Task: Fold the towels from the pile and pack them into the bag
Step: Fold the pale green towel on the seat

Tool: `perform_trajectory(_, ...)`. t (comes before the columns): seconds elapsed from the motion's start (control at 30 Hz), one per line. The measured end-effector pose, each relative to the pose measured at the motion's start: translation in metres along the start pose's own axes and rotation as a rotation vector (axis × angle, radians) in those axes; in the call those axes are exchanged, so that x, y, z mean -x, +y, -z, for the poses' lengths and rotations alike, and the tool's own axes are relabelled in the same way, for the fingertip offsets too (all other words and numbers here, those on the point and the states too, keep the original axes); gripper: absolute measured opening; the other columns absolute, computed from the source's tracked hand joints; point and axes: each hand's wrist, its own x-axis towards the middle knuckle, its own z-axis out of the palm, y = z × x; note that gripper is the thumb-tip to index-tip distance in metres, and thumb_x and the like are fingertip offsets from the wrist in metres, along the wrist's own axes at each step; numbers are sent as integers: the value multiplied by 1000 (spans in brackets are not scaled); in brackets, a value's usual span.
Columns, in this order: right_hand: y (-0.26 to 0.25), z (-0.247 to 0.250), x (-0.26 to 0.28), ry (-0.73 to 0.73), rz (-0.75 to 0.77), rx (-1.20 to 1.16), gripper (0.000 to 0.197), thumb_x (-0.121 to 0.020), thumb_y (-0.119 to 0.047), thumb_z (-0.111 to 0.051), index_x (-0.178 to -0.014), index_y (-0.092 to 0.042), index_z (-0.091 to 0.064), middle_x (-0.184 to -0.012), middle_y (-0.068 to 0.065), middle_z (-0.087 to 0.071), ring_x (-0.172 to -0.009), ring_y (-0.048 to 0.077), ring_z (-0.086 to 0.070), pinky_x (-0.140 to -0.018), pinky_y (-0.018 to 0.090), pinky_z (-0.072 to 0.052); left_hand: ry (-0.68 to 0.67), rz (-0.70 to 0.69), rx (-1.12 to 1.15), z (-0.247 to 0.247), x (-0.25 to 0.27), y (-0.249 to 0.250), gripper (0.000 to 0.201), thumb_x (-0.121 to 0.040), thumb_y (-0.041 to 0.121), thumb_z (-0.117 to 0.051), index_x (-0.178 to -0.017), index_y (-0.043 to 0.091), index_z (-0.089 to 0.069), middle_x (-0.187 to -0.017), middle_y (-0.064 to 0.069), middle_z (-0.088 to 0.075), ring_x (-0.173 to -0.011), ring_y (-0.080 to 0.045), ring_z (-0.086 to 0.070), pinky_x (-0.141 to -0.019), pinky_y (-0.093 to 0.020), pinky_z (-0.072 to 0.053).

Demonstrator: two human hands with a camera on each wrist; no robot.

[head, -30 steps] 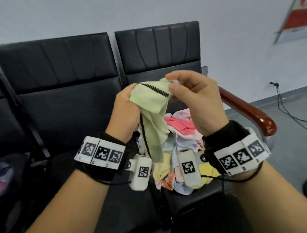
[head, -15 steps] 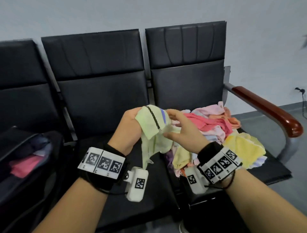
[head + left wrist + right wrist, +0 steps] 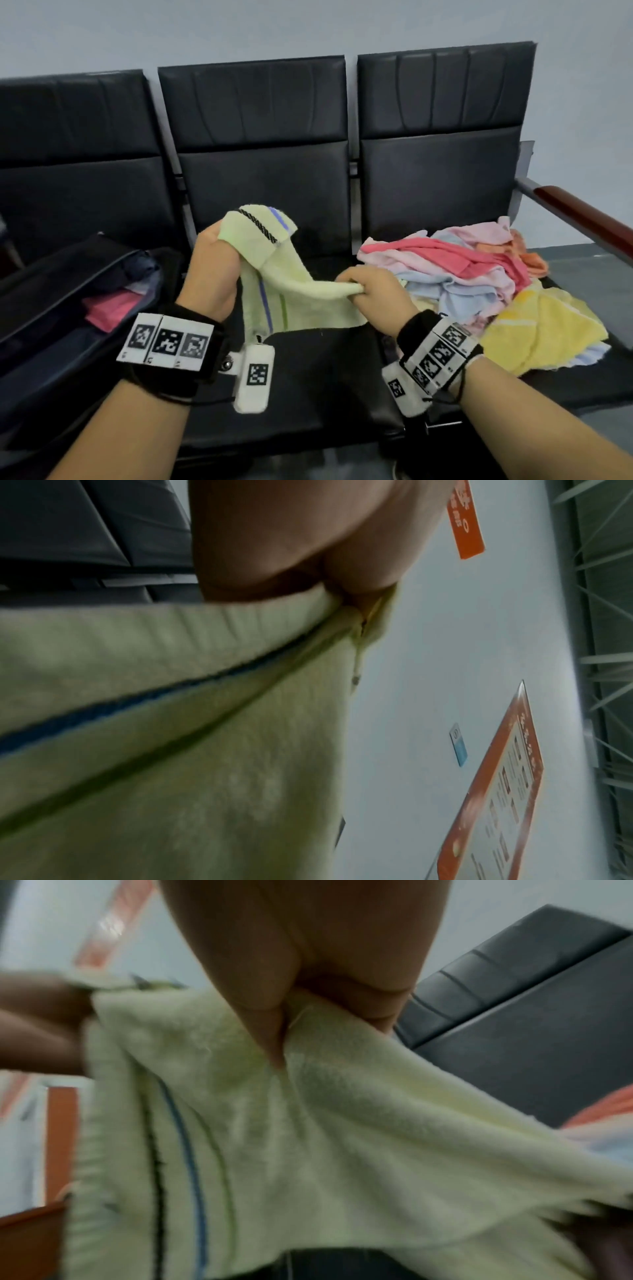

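A pale green towel [image 3: 294,301] with black, blue and green stripes hangs between my two hands above the middle seat. My left hand [image 3: 214,253] grips its upper striped corner. My right hand [image 3: 368,289] pinches the opposite edge lower down and to the right. The left wrist view shows my left hand [image 3: 308,561] clamped on the towel [image 3: 205,750] edge, and the right wrist view shows my right hand [image 3: 294,1007] pinching the cloth [image 3: 308,1150]. The pile of towels [image 3: 479,274], pink, red, blue, orange and yellow, lies on the right seat. The open black bag [image 3: 58,308] sits on the left seat with a pink towel [image 3: 109,308] inside.
Three black padded seats [image 3: 260,144] stand in a row against a pale wall. A brown wooden armrest [image 3: 582,219] bounds the right seat. The middle seat cushion [image 3: 308,394] lies bare under the towel. Orange posters [image 3: 493,791] hang on the wall.
Both hands have dropped lower and moved apart, spreading the green towel between them over the middle seat. My view has swung left, bringing the bag into sight.
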Motion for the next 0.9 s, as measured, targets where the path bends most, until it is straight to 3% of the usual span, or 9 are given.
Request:
perform_trajectory(0.13,-39,-25,1,-90,182,-40,27,-80,-8,-57,-95,-24,-72,-93,-10,-69,-89,8,-63,-80,28,-50,93,13,-4,17,-5,1,22,-86,8,-59,-102,9,-75,-99,-11,-75,-91,-23,-71,-78,-36,-56)
perform_trajectory(0.23,-40,-49,9,-399,129,30,13,-83,-25,-71,-95,-23,-67,-79,-10,-61,-76,10,-58,-73,30,-47,137,51,21,27,-3,-3,20,-86,18,-59,-98,9,-72,-94,-9,-76,-87,-20,-71,-76,-32,-56)
perform_trajectory(0.3,-33,-60,14,-519,47,-21,27,-80,-39,-77,-101,-26,-65,-80,-14,-57,-77,10,-58,-73,26,-47,93,75,-18,33,1,-6,21,-87,21,-60,-98,9,-74,-98,-14,-75,-91,-25,-70,-80,-37,-55)
perform_trajectory(0.47,-37,-64,-3,-24,5,-335,58,-80,-44,-71,-133,-40,-49,-120,-16,-54,-105,0,-56,-84,21,-46,59,153,-163,47,9,-17,23,-90,26,-60,-80,17,-78,-88,-12,-77,-85,-24,-72,-69,-33,-58)
perform_trajectory(0.6,-61,-65,-20,-79,71,-468,68,-84,-40,-69,-143,-48,-37,-137,-24,-52,-125,-2,-50,-90,16,-43,-62,259,-155,52,15,-19,25,-85,36,-64,-85,18,-81,-90,-13,-77,-80,-22,-76,-60,-28,-58)
perform_trajectory(0.67,-68,-69,-26,-103,108,-544,41,-89,-29,-68,-127,-40,-58,-113,-21,-66,-103,2,-63,-73,12,-45,-52,269,-182,57,15,-22,25,-94,30,-60,-88,16,-80,-93,-15,-77,-86,-25,-76,-63,-29,-59)
perform_trajectory(0.73,-72,-69,-27,-108,127,-584,7,-94,-27,-63,-90,-29,-69,-73,-19,-63,-65,-1,-58,-59,11,-41,-4,275,-213,66,13,-25,26,-95,27,-60,-91,7,-77,-96,-22,-75,-89,-29,-74,-71,-36,-59)
perform_trajectory(0.8,-72,-68,-27,-78,125,-564,30,-94,-28,-62,-66,-20,-57,-57,-15,-45,-51,0,-41,-51,14,-34,33,275,-236,74,12,-31,28,-93,22,-63,-96,-5,-70,-99,-29,-72,-88,-30,-69,-77,-43,-53)
perform_trajectory(0.9,-73,-70,-30,-10,126,-484,38,-93,-29,-62,-61,-14,-48,-57,-10,-38,-54,5,-35,-53,21,-31,107,208,-337,78,14,-38,7,-92,13,-66,-87,10,-69,-81,-7,-71,-78,-19,-61,-67,-32,-49)
